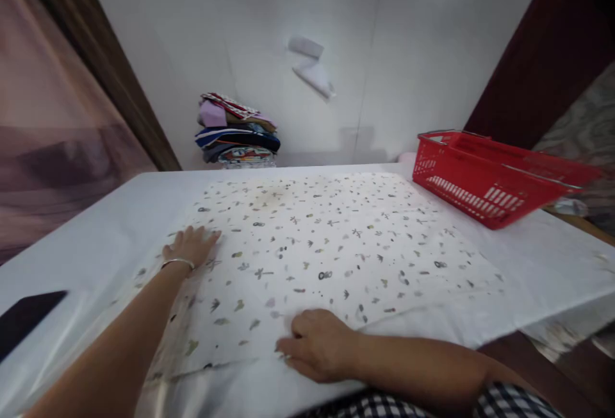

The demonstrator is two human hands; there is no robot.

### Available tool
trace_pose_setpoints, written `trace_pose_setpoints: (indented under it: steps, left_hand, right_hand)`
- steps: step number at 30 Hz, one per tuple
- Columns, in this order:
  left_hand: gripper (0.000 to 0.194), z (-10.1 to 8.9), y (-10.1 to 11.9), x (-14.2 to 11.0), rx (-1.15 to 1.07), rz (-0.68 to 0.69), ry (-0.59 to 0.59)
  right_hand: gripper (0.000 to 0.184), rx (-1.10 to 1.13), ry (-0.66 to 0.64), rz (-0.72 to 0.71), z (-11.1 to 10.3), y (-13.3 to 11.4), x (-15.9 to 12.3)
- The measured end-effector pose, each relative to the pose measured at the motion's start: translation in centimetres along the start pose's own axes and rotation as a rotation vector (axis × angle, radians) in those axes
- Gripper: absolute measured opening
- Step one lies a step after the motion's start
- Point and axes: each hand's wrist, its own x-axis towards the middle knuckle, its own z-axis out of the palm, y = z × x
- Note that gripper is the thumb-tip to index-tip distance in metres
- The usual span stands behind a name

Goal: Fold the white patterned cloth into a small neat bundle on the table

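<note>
A white cloth (pixel 307 238) printed with small leaves, trees and other motifs lies spread over the table, with a faint yellowish patch near its far left part. My left hand (pixel 191 245), a bangle on its wrist, rests flat on the cloth's left side with the fingers spread. At the near edge, my right hand (pixel 319 344) is closed, its fingers curled and pinched at the cloth's border. Part of that edge is hidden beneath the hand.
A red plastic basket (pixel 480 174) with metal handles stands at the table's right. Folded clothes (pixel 237 129) are stacked at the back left, against the wall. A dark flat object (pixel 29 318) lies at the left edge of the white table (pixel 96 232). Pink curtain (pixel 57 129) hangs on the left.
</note>
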Motion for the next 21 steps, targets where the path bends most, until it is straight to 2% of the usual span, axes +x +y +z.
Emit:
trace_pose_setpoints:
  steps: [2, 4, 7, 9, 11, 14, 17, 19, 21]
  left_hand:
    - [0.069, -0.3, 2.6, -0.8, 0.012, 0.055, 0.022]
    - [0.066, -0.1, 5.4, -1.8, 0.048, 0.169, 0.031]
    - [0.069, 0.8, 8.1, -2.8, 0.076, 0.266, -0.066]
    - [0.071, 1.3, 8.5, -2.9, 0.078, 0.264, -0.140]
    - [0.071, 1.5, 8.4, -2.8, 0.087, 0.260, -0.157]
    - [0.070, 1.3, 8.1, -2.7, 0.111, 0.260, -0.158]
    - [0.072, 1.0, 8.2, -2.9, 0.138, 0.238, -0.122]
    - [0.073, 1.1, 8.4, -2.9, 0.156, 0.217, -0.093]
    - [0.073, 1.3, 8.3, -2.8, 0.172, 0.206, -0.101]
  right_hand:
    - [0.030, -0.010, -0.009, 0.002, 0.0, 0.0, 0.2]
    - [0.031, -0.011, -0.027, 0.003, 0.0, 0.0, 0.4]
    - [0.034, -0.004, -0.063, 0.018, 0.2, 0.1, 0.4]
    - [0.037, 0.039, -0.063, 0.010, -0.1, 0.5, 0.2]
    - [0.038, 0.122, -0.022, -0.021, -0.8, 1.4, -0.3]
    - [0.036, 0.206, 0.068, 0.019, -2.8, 4.6, -1.2]
    - [0.035, 0.149, 0.116, 0.226, -5.1, 9.7, -2.6]
    - [0.039, 0.056, 0.111, 0.447, -6.3, 13.7, -4.3]
    - [0.048, -0.037, 0.051, 0.713, -7.2, 17.4, -6.9]
